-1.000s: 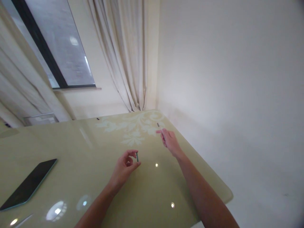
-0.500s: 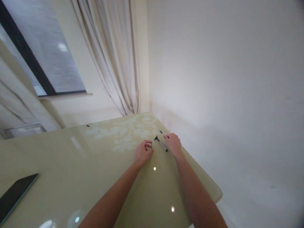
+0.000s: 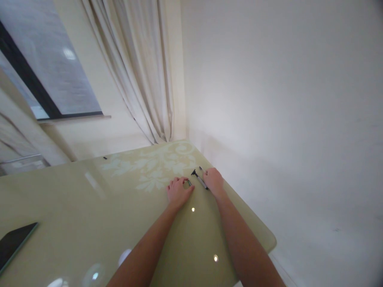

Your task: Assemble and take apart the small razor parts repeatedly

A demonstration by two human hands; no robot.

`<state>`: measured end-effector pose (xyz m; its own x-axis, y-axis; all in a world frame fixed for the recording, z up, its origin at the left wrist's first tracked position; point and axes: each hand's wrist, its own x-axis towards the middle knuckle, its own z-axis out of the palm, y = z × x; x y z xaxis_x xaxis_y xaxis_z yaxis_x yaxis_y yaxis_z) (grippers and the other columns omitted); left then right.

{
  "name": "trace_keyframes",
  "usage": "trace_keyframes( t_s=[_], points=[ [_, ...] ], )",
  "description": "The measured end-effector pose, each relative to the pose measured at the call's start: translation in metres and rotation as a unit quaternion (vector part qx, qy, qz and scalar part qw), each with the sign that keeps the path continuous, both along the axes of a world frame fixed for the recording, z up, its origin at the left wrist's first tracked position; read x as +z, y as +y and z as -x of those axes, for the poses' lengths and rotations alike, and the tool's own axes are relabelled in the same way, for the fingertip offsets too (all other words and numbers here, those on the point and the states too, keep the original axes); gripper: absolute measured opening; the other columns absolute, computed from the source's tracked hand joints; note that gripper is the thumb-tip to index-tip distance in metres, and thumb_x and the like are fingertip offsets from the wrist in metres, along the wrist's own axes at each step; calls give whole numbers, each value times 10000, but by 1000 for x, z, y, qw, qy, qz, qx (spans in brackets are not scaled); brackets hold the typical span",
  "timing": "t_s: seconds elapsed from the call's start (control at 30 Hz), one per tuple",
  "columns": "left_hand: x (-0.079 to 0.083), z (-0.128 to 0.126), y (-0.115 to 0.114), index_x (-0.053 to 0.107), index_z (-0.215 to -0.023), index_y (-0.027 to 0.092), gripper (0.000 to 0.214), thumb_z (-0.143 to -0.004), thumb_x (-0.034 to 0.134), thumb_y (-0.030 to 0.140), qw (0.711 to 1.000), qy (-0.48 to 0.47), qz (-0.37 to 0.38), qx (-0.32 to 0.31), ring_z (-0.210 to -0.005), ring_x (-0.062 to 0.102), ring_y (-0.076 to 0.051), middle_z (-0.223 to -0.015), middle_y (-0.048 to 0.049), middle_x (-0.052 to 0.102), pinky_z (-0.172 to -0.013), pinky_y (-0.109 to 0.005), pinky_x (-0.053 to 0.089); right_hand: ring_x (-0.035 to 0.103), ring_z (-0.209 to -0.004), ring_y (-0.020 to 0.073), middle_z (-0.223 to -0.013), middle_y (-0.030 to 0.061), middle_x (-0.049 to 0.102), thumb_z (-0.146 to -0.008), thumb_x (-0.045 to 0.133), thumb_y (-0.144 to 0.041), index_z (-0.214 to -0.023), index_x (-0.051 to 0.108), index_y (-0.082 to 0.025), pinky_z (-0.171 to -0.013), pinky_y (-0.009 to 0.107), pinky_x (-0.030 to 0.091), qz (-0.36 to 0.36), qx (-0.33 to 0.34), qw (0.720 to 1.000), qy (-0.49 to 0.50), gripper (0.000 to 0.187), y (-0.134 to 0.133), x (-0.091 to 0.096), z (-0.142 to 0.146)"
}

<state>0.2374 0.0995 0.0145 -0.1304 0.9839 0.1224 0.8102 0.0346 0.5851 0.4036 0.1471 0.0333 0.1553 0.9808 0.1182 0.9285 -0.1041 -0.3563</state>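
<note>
My left hand pinches a small dark strip, which looks like a razor blade cartridge, between thumb and forefinger at the tabletop. A razor with a black head and a grey handle lies on the table between my two hands. Just right of it, my right hand has its fingers closed around a slim grey stick with a dark end. Most of that stick is hidden in the fingers, so its kind is unclear.
The glossy table has a pale floral pattern at its far corner, close to the wall. A small dark piece lies by the far edge. At the left rests a flat black panel. Curtains hang behind.
My left fingers have shifted around the cartridge, which has gone from upright to slanted and lower. The right hand keeps hold of the stick, now nearer the razor's handle. The view has moved slightly.
</note>
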Motion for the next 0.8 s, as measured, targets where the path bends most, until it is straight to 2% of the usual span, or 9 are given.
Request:
trace_keyframes(
  t_s=[0.17, 0.27, 0.33, 0.4, 0.47, 0.63, 0.7, 0.8],
  points=[
    [-1, 2, -1, 769, -1147, 253, 358, -853, 711, 448, 1000, 6, -11, -15, -1197, 599, -362, -1193, -134, 709, -1011, -483, 396, 648, -1128, 272, -1198, 166, 706, -1027, 505, -289, -1145, 747, -156, -851, 310, 466, -41, 18, 999, -9, 300, -6, 8, 5],
    [1, 10, -7, 764, -1153, 251, 347, -868, 716, 444, 999, 8, -22, -26, -1196, 620, -324, -1217, -120, 715, -997, -437, 431, 671, -1052, 250, -1109, 137, 732, -1026, 505, -281, -1074, 757, -172, -809, 297, 462, -42, 34, 998, -12, 279, -8, 10, 10],
    [3, 26, -15, 755, -1165, 267, 329, -875, 719, 420, 999, 12, -28, -29, -1208, 632, -299, -1254, -96, 719, -1017, -422, 437, 683, -1014, 244, -1072, 128, 742, -1016, 529, -289, -1039, 761, -179, -786, 292, 462, -36, 43, 998, -12, 258, -9, 9, 14],
    [5, 56, -27, 749, -1167, 287, 308, -877, 718, 387, 999, 21, -31, -24, -1248, 626, -293, -1305, -72, 716, -1069, -442, 416, 690, -993, 247, -1060, 127, 748, -1004, 554, -305, -1030, 763, -184, -771, 295, 465, -28, 47, 998, -12, 242, -9, 7, 17],
    [6, 97, -41, 746, -1165, 285, 299, -880, 707, 370, 999, 30, -29, -12, -1282, 618, -291, -1341, -65, 713, -1109, -448, 401, 696, -987, 255, -1054, 131, 754, -994, 573, -308, -1022, 766, -189, -771, 302, 472, -18, 49, 999, -10, 229, -10, 4, 19],
    [-5, 207, -77, 744, -1180, 325, 335, -893, 641, 463, 991, 110, -21, 79, -1329, 612, -308, -1447, -56, 669, -1138, -509, 403, 704, -1003, 290, -1061, 156, 759, -943, 619, -226, -992, 772, -179, -781, 330, 483, -9, 57, 998, -2, 166, -9, 0, 20],
    [-13, 235, -88, 748, -1184, 325, 365, -892, 618, 502, 988, 128, -26, 79, -1329, 615, -314, -1458, -57, 662, -1142, -526, 403, 705, -1007, 299, -1057, 169, 759, -933, 614, -186, -977, 771, -162, -787, 340, 484, -14, 69, 997, 5, 165, -9, 0, 21],
    [-21, 252, -98, 768, -1159, 315, 398, -890, 589, 548, 990, 126, -37, 51, -1306, 634, -306, -1442, -53, 672, -1142, -502, 421, 712, -973, 269, -1019, 147, 769, -917, 639, -180, -956, 768, -155, -796, 324, 485, -22, 111, 993, 27, 137, -14, 2, 30]
  ],
)
